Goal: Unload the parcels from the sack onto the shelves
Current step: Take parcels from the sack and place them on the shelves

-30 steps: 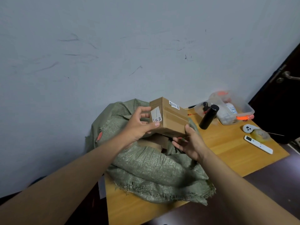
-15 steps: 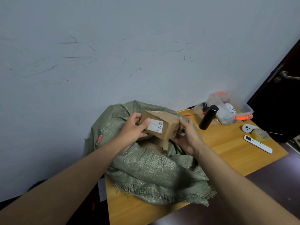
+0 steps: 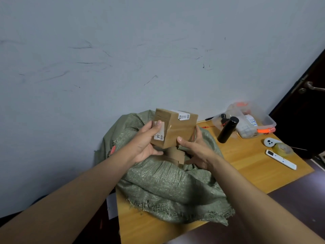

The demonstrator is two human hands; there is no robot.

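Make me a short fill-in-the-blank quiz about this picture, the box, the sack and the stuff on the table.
1. Both hands hold a cardboard ____ above the green sack.
2. The left hand has its thumb on a white ____ on the parcel's side.
3. The sack lies on a ____ table.
4. The bottle standing by the clear container is ____ in colour.

Missing words: box; label; wooden; black

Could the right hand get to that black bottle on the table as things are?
Probably not right away: the right hand is holding the cardboard box together with the left hand. Otherwise the path to the black bottle looks free, across the sack.
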